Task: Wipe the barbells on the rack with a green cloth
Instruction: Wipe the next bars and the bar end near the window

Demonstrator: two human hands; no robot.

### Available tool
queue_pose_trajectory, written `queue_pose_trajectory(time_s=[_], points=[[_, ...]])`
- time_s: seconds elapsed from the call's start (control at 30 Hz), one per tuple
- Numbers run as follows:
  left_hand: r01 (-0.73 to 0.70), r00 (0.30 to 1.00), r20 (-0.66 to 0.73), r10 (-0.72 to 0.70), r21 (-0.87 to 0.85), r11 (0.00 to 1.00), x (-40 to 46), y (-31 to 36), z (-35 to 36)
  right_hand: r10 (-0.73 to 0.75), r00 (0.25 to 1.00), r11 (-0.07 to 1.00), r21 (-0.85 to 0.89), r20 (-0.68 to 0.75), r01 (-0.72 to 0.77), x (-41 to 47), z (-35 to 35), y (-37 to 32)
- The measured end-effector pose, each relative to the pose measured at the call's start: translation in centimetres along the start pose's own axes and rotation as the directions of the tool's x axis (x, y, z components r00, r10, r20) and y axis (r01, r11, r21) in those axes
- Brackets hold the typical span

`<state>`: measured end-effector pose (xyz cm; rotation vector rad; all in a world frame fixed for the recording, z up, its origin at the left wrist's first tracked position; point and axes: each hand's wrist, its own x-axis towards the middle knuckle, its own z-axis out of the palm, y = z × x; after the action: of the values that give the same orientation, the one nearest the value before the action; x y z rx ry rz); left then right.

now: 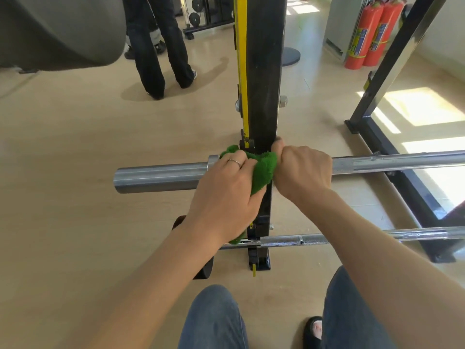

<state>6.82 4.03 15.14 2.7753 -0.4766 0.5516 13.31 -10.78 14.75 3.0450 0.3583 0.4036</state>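
Two hands: both on the upper barbell, where it crosses the rack upright
Left hand (224, 190): fingers curled over the green cloth (261, 170), pressing it onto the bar; a ring on one finger
Right hand (303, 170): fist wrapped round the bare bar, just right of the cloth and touching it
Green cloth: bunched around the upper barbell at the upright, between the two hands; a loose end hangs down under the left palm and shows again near the lower bar
Upper barbell (392, 162): horizontal, runs from mid-left off the right edge; thick sleeve end (158, 178) sticks out left of the left hand, with a collar beside the fingers
Lower barbell (302, 240): horizontal, nearer and lower on the rack, knurled shaft, runs off right; neither hand touches it
Rack upright (265, 71): black post with a yellow strip on its left face, rises through mid-frame; bolted foot on the floor near the lower bar
Second rack frame (392, 71): black, slanted, far right, base rail along the floor
Fire extinguishers (370, 34): two red ones, far right, standing side by side
Another person's legs (161, 46): dark trousers, far left of the upright
Weight plate (290, 56): dark disc flat on the floor, far, just right of the upright
Wearer: jeans-clad knees at the near edge, a black sandal (313, 332) at near right
Floor (75, 147): pale wood tone, sun patches at right
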Motion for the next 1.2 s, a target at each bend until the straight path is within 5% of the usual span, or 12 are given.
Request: queue_pose_trajectory(time_s=[0.13,0.2,0.3,0.33,0.47,0.63,0.83,1.07,1.2], points=[[0.007,1.000,0.003,-0.007,0.039,0.999,0.8,1.4,0.5,0.060,0.993,0.987,0.145,0.104,-0.074,0.4,-0.9,0.1],[0.009,1.000,0.018,-0.011,0.075,0.997,1.4,2.1,0.4,0.169,0.967,0.897,0.377,0.193,-0.232,1.0,-1.7,0.5],[-0.013,1.000,0.017,0.011,0.098,0.995,2.3,3.3,0.3,0.288,0.879,0.321,0.827,0.380,-0.462,1.6,-4.0,1.5],[-0.035,0.999,0.018,0.033,0.082,0.996,2.7,3.9,0.5,0.312,0.873,0.254,0.852,0.375,-0.457,1.5,-4.5,2.0],[-0.136,0.975,0.164,0.149,-0.089,0.987,4.7,8.8,2.6,0.302,0.938,0.635,0.698,0.170,-0.331,0.5,-5.4,5.7],[-0.202,0.925,0.342,0.166,0.073,0.977,7.8,8.6,3.6,0.097,0.974,0.971,0.193,0.204,-0.138,-1.3,-2.2,10.5],[-0.294,0.893,0.431,0.130,0.341,0.893,7.6,3.7,2.3,0.086,0.993,0.993,0.079,0.076,-0.092,-2.0,-0.5,10.9],[-0.197,0.933,0.330,0.143,0.136,0.971,9.9,9.9,6.2,0.222,0.971,0.954,0.184,0.092,-0.235,-1.3,0.0,10.7],[-0.308,0.916,0.322,0.238,0.187,0.933,9.5,7.8,5.6,0.230,0.965,0.931,0.260,0.123,-0.256,-1.5,-0.1,11.0]])
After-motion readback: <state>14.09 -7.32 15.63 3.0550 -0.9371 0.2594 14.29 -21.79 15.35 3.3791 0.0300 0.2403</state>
